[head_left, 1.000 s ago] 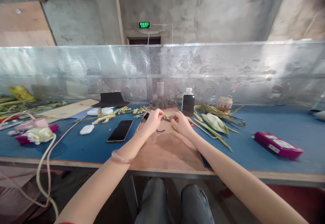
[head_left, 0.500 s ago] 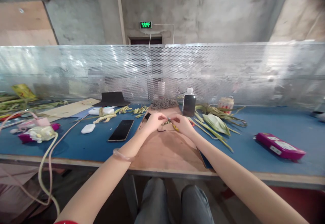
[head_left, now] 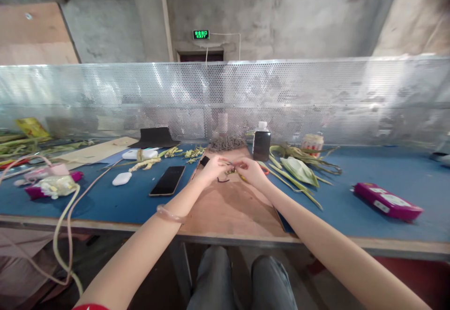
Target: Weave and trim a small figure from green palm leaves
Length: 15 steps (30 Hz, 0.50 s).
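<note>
One blue table (head_left: 341, 202) spans the lower frame, a wooden board (head_left: 232, 214) at its centre. Work there looks unfinished; how much remains is unclear. Mid-frame, the left hand (head_left: 212, 168) and right hand (head_left: 253, 171) nearly meet, fingers drawn narrow, their grip indistinct; a small greenish piece (head_left: 231, 170) lies between them.

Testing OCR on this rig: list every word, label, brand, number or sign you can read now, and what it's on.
"安全出口" and, beneath it, "EXIT": both on the green-lit sign on the back wall.
Too blurred to read: white print on the purple pack at right.
Too small or blurred: red marks on the jar and marks on the yellow packet at far left.
No brand or number is readable.
</note>
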Motion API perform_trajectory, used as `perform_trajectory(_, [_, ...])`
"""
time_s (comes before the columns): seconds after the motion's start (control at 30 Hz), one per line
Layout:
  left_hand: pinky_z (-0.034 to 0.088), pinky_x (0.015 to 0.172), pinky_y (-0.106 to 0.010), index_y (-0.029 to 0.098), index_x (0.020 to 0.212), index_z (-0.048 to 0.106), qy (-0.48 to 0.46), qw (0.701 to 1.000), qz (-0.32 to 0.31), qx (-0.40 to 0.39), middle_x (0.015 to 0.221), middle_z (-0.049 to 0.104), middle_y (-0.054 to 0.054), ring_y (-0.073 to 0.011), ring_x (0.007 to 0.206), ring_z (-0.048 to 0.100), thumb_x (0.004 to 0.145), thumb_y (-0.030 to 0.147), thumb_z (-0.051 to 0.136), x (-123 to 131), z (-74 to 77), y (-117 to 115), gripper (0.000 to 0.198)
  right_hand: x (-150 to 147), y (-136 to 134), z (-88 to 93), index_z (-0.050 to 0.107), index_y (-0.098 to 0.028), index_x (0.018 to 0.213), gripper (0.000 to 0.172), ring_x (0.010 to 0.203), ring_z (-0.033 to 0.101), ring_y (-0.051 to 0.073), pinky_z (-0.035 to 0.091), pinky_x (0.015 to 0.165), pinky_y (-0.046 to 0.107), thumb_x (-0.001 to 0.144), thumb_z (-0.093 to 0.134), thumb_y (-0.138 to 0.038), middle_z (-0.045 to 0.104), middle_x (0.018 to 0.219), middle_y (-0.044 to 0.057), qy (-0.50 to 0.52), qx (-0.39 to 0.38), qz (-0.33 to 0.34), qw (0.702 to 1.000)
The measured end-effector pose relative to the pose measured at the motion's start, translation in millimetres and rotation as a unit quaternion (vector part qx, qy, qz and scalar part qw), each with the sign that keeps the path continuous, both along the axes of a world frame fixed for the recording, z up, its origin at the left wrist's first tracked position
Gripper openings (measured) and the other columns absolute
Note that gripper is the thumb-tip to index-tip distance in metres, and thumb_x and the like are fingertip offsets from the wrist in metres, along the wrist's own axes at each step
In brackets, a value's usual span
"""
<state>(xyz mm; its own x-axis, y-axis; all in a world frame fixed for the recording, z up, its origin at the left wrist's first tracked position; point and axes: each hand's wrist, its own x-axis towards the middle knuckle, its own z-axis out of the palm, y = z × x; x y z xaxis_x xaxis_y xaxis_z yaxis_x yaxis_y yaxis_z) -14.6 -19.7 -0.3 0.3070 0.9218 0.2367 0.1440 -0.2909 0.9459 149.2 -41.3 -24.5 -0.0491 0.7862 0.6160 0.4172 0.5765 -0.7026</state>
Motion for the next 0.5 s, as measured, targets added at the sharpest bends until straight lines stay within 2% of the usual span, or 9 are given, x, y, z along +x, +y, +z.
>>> perform_trajectory(0.23, [0.043,0.076,-0.029,0.010,0.072,0.062,-0.008,1.000,0.010,-0.013,0.076,0.069,-0.009,-0.0167,0.075,0.063,0.064,0.018,0.074,2.5,6.6,-9.1,0.017,-3.6,-3.3,2.8,0.064,-0.014,0.087,0.023,0.079,0.063,0.016,0.048,0.077,0.031,0.066,0.054,-0.011,0.069,0.087,0.007,0.060,-0.036,0.008,0.997])
perform_trajectory(0.5, [0.043,0.074,-0.028,0.011,0.072,0.066,-0.028,1.000,0.000,-0.003,0.073,0.069,-0.007,-0.0158,0.072,0.061,0.060,0.020,0.076,2.6,6.1,-8.9,0.018,-4.6,-2.9,0.9,0.062,-0.014,0.087,0.021,0.081,0.063,0.016,0.048,0.078,0.031,0.067,0.057,-0.017,0.067,0.088,0.007,0.101,-0.053,0.042,0.993])
